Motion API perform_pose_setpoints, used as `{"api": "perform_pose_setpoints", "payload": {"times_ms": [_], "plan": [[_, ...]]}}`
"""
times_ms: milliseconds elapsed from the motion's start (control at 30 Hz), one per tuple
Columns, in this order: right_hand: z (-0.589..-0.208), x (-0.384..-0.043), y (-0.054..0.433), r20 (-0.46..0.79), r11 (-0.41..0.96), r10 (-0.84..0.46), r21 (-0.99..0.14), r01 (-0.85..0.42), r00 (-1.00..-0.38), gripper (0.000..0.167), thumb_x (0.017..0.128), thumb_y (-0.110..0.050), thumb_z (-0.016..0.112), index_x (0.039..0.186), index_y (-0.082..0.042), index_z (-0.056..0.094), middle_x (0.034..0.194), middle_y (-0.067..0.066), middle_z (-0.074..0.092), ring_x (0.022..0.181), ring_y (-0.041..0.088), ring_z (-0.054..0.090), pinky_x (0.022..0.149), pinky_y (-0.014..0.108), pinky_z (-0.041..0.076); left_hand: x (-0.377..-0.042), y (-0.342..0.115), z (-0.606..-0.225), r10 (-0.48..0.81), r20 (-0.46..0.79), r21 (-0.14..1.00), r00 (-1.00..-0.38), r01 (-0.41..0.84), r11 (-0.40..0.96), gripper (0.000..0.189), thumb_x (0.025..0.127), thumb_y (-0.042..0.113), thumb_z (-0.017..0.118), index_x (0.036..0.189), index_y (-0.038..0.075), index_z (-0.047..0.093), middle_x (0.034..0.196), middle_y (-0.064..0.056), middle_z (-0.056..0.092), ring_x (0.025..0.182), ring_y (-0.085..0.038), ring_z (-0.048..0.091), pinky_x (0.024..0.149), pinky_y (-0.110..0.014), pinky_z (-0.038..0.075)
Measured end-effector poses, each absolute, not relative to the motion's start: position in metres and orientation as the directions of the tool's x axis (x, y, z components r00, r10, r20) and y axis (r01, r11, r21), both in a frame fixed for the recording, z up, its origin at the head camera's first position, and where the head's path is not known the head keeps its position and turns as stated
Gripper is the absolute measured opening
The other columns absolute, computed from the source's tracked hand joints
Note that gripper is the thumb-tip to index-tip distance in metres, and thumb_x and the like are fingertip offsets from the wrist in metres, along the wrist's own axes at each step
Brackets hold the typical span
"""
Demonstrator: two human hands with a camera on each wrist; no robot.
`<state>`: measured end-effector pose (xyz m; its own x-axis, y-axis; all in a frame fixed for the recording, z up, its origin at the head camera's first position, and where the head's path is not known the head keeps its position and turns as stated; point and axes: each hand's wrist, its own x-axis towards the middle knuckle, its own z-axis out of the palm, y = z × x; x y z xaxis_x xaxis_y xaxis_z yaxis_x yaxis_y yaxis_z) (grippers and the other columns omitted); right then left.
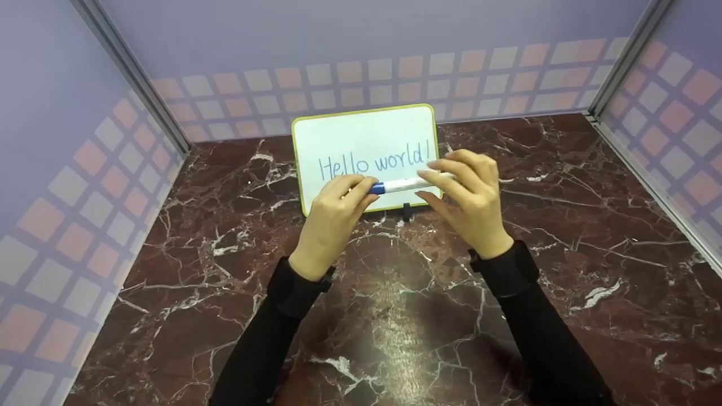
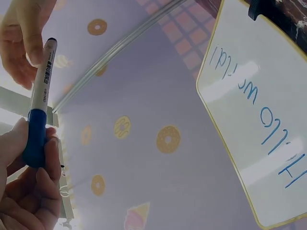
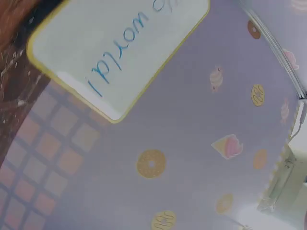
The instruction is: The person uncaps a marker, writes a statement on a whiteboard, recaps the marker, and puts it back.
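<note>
My left hand (image 1: 330,220) pinches the blue cap of a white whiteboard marker (image 1: 400,185) between thumb and fingers. The marker lies nearly level in the head view, in front of a small whiteboard (image 1: 364,135). Close by its dark-tipped tail end is my right hand (image 1: 476,194), fingers loosely spread and thumb apart from them; its fingertips overlap the barrel in the head view. In the left wrist view the right thumb is beside the marker's tail (image 2: 52,44). "Hello world!" stands on the board in blue handwriting. Neither hand nor marker appears in the right wrist view.
The yellow-rimmed board leans upright near the back wall, a small black clip or foot (image 1: 406,211) at its lower edge. Under it is a dark red marbled tabletop (image 1: 225,293). Purple panels (image 1: 361,34) with pink and white squares enclose the back and both sides.
</note>
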<state>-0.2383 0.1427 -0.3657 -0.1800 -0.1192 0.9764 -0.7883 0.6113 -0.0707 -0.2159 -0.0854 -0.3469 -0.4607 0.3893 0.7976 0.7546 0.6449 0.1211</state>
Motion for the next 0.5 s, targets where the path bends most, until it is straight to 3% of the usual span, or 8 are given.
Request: {"api": "perform_pose_setpoints", "payload": {"times_ms": [133, 300, 400, 500], "plan": [[-0.363, -0.235, 0.14, 0.954, 0.646, -0.243, 0.023, -0.763, -0.177, 0.026, 0.077, -0.009, 0.082, 0.102, -0.011, 0.078, 0.096, 0.006, 0.075, 0.095, 0.027, 0.061, 0.085, 0.043, 0.044, -0.216, -0.083, -0.348, 0.416, 0.785, 0.088, -0.458, 0.748, 0.658, 0.027, 0.095, 0.019, 0.063, 0.109, -0.003, 0.072, 0.099, -0.011, 0.07, 0.089, -0.022, 0.065, 0.084, -0.027, 0.057], [-0.361, -0.238, 0.142, 0.935, 0.628, -0.272, -0.006, -0.778, -0.227, 0.017, 0.079, -0.002, 0.078, 0.095, -0.002, 0.077, 0.089, 0.011, 0.074, 0.087, 0.029, 0.064, 0.08, 0.041, 0.049, -0.218, -0.085, -0.348, 0.429, 0.736, 0.137, -0.524, 0.736, 0.663, 0.039, 0.092, 0.024, 0.066, 0.121, -0.002, 0.067, 0.112, -0.014, 0.07, 0.102, -0.025, 0.066, 0.096, -0.033, 0.054], [-0.363, -0.245, 0.15, 0.928, 0.682, -0.181, -0.121, -0.721, -0.327, 0.014, 0.078, 0.001, 0.077, 0.092, 0.002, 0.075, 0.089, 0.015, 0.074, 0.084, 0.031, 0.065, 0.079, 0.04, 0.054, -0.224, -0.091, -0.347, 0.416, 0.671, 0.153, -0.614, 0.663, 0.733, 0.063, 0.092, 0.038, 0.064, 0.141, 0.001, 0.051, 0.139, -0.017, 0.058, 0.127, -0.031, 0.055, 0.114, -0.043, 0.041], [-0.371, -0.259, 0.171, 0.877, 0.747, -0.029, -0.3, -0.593, -0.48, 0.016, 0.081, -0.001, 0.076, 0.096, 0.004, 0.074, 0.093, 0.018, 0.073, 0.086, 0.033, 0.065, 0.08, 0.041, 0.055, -0.233, -0.104, -0.346, 0.34, 0.586, 0.161, -0.736, 0.517, 0.841, 0.078, 0.096, 0.053, 0.051, 0.156, 0.01, 0.027, 0.163, -0.012, 0.025, 0.15, -0.035, 0.023, 0.125, -0.051, 0.015]]}}
